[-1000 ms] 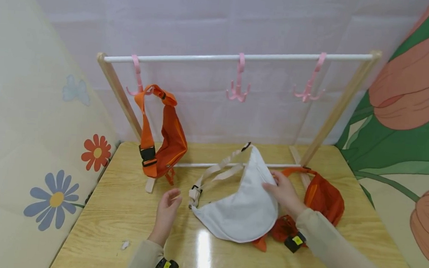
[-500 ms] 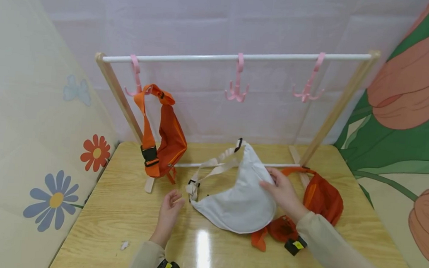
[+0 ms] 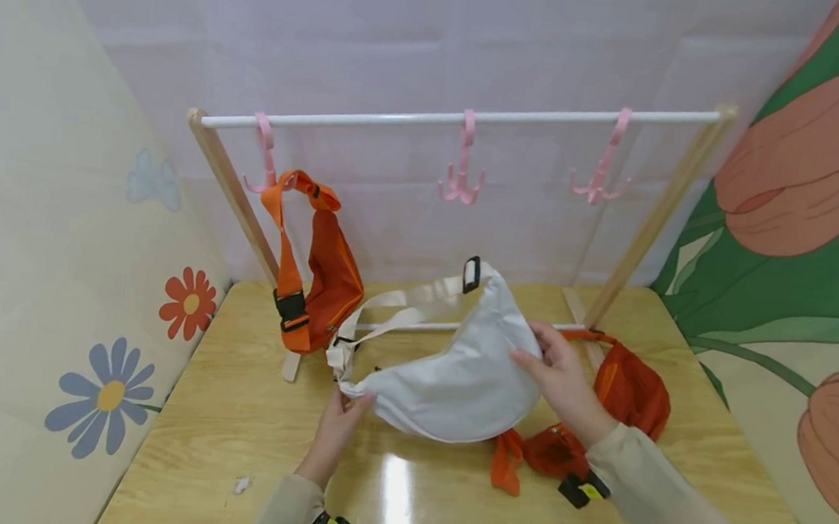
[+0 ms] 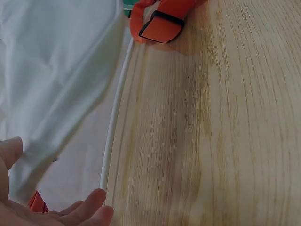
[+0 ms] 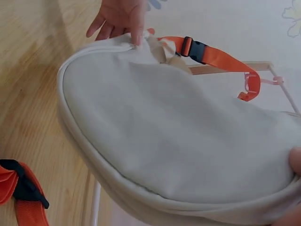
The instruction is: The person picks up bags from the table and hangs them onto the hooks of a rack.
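A white crescent-shaped waist bag (image 3: pixel 448 378) is held up above the table by both hands. My right hand (image 3: pixel 561 377) grips its upper right edge, thumb on the near face. At the bag's lower left end, my left hand (image 3: pixel 340 427) pinches the tip, its thumb (image 5: pixel 137 28) on the near side and the other fingers (image 4: pixel 89 207) spread behind. The cream strap (image 3: pixel 405 306) loops behind the bag, with a black buckle (image 3: pixel 471 274) at the upper end.
A rack with a white bar (image 3: pixel 378 119) carries three pink hooks, the middle hook (image 3: pixel 462 172) behind the bag. An orange waist bag (image 3: pixel 334 272) hangs from the left hook (image 3: pixel 265 150). Another orange bag (image 3: pixel 630 390) lies on the wooden table (image 3: pixel 195 441) at right.
My left hand has moved right and taken hold of the bag's left tip, which it was beside before. The white bag has risen and shifted left, its strap swinging out leftward.
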Motion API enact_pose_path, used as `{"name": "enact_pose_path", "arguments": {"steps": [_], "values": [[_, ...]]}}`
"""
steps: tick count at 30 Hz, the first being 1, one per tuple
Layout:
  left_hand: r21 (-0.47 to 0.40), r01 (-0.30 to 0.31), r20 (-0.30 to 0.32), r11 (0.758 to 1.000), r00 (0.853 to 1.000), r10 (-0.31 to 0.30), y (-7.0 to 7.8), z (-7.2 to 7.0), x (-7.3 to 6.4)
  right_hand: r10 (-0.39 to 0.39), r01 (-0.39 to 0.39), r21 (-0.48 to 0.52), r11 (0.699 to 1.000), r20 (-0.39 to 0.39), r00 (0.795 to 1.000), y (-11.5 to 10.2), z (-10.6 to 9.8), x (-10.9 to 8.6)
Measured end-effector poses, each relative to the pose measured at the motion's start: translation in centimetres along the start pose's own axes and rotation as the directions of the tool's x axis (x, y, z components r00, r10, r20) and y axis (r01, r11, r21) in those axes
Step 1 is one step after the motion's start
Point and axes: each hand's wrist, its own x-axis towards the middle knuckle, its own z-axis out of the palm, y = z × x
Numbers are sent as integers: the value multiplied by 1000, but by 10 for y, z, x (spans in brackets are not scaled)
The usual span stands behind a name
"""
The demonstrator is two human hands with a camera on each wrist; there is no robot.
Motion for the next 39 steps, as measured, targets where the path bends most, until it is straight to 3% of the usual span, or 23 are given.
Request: {"name": "enact_pose_path", "arguments": {"steps": [7,12,16,23,29,33,39], "values": [[-120,-36,19,992,999,38,8,3,-3,-97,97,3,995,5,995,-6,-6,-7],[-249,-58,8,967,998,62,20,2,-2,-93,94,38,995,-13,996,-4,-9,-8],[-277,-63,-20,959,998,60,30,1,-2,-73,76,103,992,-30,997,2,-11,-7],[-240,-107,-114,965,990,82,50,-2,-2,36,-34,112,993,-21,999,12,-17,-6],[-180,-140,-168,974,980,110,66,-3,-1,158,-157,85,984,-12,987,22,-20,-9],[-141,-165,-190,976,972,137,73,-4,-1,143,-143,101,985,6,990,28,-21,-11],[-18,-233,-202,972,953,225,83,-6,-1,113,-119,137,983,51,992,34,-28,-11]]}}
